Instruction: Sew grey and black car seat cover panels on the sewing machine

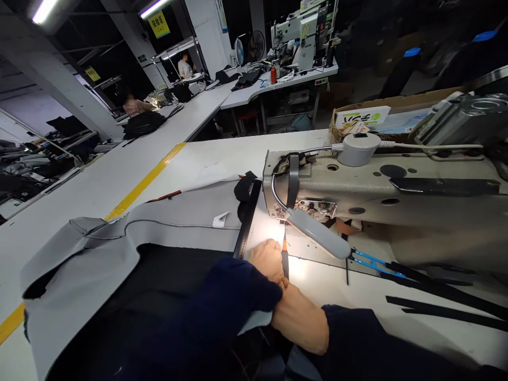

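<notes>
A large sewn piece of grey and black fabric (186,203) spreads over the white table, with a small white label (220,219) near its seam and a black strip along its right edge. My left hand (266,260), in a dark blue sleeve, is closed with curled fingers at that edge, just in front of the sewing machine (325,185). Right behind it, my right hand (298,316) is also closed, touching the left wrist; its fingertips are hidden. A lit grey lamp (317,233) shines on the spot. The needle area is mostly hidden behind the lamp.
Black strips (444,307) and blue-handled scissors or snips (373,260) lie to the right. A cardboard box (337,119) stands behind the machine. Yellow tape (146,180) crosses the table. Another sewing machine (305,45) and two people are farther back.
</notes>
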Available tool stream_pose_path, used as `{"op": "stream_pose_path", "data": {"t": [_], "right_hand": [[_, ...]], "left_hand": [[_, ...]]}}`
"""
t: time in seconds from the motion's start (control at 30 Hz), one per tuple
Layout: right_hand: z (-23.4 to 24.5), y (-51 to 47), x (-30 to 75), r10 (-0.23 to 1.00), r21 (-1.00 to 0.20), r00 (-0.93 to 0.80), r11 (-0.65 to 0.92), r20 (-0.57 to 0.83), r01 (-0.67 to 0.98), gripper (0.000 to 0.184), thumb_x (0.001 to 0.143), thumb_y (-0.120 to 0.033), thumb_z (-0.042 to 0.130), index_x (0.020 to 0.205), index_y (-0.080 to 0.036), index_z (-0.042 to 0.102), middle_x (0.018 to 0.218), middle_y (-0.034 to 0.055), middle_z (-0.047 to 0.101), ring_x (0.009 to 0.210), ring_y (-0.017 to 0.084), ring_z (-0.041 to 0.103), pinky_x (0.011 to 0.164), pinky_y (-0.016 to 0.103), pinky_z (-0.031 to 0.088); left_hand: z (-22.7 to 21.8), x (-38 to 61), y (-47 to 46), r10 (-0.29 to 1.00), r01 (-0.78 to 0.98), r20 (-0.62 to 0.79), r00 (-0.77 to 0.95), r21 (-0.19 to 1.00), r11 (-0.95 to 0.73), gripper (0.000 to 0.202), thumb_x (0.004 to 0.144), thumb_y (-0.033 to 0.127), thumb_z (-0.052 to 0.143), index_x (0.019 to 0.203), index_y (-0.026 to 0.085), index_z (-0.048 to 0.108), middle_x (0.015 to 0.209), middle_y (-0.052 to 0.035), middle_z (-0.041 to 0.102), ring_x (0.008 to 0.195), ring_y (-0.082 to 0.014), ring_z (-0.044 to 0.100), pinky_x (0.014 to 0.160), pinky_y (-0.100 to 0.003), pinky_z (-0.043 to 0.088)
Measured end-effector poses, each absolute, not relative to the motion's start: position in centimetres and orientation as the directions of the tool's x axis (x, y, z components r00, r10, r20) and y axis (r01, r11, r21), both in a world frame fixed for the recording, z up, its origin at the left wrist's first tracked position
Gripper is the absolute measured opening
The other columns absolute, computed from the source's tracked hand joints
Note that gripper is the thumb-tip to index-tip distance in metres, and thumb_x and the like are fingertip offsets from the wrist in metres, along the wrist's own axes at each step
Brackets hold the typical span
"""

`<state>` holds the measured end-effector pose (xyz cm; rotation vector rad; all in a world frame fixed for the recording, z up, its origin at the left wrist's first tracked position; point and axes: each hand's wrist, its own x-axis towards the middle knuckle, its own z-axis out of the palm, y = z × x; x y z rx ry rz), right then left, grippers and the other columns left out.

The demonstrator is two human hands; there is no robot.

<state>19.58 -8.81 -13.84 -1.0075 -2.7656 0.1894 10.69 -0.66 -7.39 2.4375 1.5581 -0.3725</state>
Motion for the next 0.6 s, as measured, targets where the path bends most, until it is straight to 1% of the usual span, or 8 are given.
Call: {"op": "stream_pose_path", "data": {"t": [0.13, 0.23, 0.3, 0.47, 0.53, 0.6], "right_hand": [[-14.0, -7.4, 20.2, 0.629, -0.092, -0.748, 0.775, 0.212, 0.625, 0.019, 0.078, -0.008, 0.052, 0.073, -0.020, 0.066, 0.073, 0.0090, 0.065, 0.078, 0.023, 0.059, 0.073, 0.039, 0.047], [-14.1, -6.4, 20.4, 0.622, -0.074, -0.752, 0.779, 0.216, 0.623, 0.016, 0.075, -0.010, 0.055, 0.069, -0.019, 0.065, 0.069, 0.0091, 0.064, 0.076, 0.024, 0.059, 0.073, 0.041, 0.047], [-14.0, -5.8, 20.5, 0.619, -0.050, -0.756, 0.780, 0.213, 0.624, 0.014, 0.072, -0.008, 0.057, 0.068, -0.018, 0.065, 0.071, 0.0090, 0.065, 0.075, 0.025, 0.059, 0.072, 0.042, 0.047], [-13.5, -4.5, 20.7, 0.638, 0.046, -0.743, 0.752, 0.202, 0.658, 0.016, 0.066, -0.005, 0.058, 0.075, -0.014, 0.068, 0.082, 0.0131, 0.067, 0.076, 0.026, 0.060, 0.066, 0.037, 0.047], [-13.4, -3.9, 20.8, 0.645, 0.054, -0.739, 0.745, 0.197, 0.665, 0.015, 0.066, -0.005, 0.058, 0.074, -0.013, 0.067, 0.081, 0.0137, 0.067, 0.075, 0.025, 0.060, 0.066, 0.036, 0.046], [-13.5, -3.3, 20.9, 0.657, 0.038, -0.726, 0.736, 0.203, 0.676, 0.013, 0.067, -0.004, 0.057, 0.070, -0.014, 0.065, 0.074, 0.0120, 0.065, 0.072, 0.024, 0.059, 0.065, 0.035, 0.046]], "left_hand": [[-7.5, 10.7, 0.6, 0.845, 0.897, -0.311, 0.435, 0.073, -0.435, 0.029, 0.081, 0.016, 0.043, 0.104, 0.014, 0.059, 0.098, -0.0103, 0.059, 0.088, -0.0241, 0.062, 0.073, -0.034, 0.050], [-7.3, 10.6, 1.4, 0.822, 0.889, -0.353, 0.448, 0.076, -0.451, 0.029, 0.080, 0.020, 0.046, 0.103, 0.016, 0.063, 0.100, -0.0102, 0.061, 0.084, -0.0249, 0.063, 0.070, -0.035, 0.051], [-7.2, 10.5, 2.0, 0.813, 0.888, -0.374, 0.447, 0.079, -0.452, 0.028, 0.081, 0.021, 0.046, 0.102, 0.017, 0.064, 0.102, -0.0100, 0.062, 0.085, -0.0254, 0.064, 0.071, -0.035, 0.050], [-7.0, 11.1, 4.1, 0.829, 0.906, -0.371, 0.419, 0.111, -0.408, 0.027, 0.089, 0.025, 0.041, 0.094, 0.012, 0.065, 0.093, -0.0109, 0.066, 0.087, -0.0233, 0.064, 0.076, -0.032, 0.049], [-6.8, 11.3, 4.8, 0.827, 0.908, -0.377, 0.416, 0.131, -0.397, 0.027, 0.088, 0.025, 0.042, 0.094, 0.012, 0.065, 0.093, -0.0106, 0.066, 0.087, -0.0222, 0.064, 0.077, -0.031, 0.049], [-6.4, 10.7, 4.3, 0.812, 0.895, -0.377, 0.446, 0.163, -0.416, 0.027, 0.088, 0.026, 0.042, 0.095, 0.014, 0.066, 0.094, -0.0086, 0.066, 0.087, -0.0207, 0.063, 0.076, -0.029, 0.049]]}}
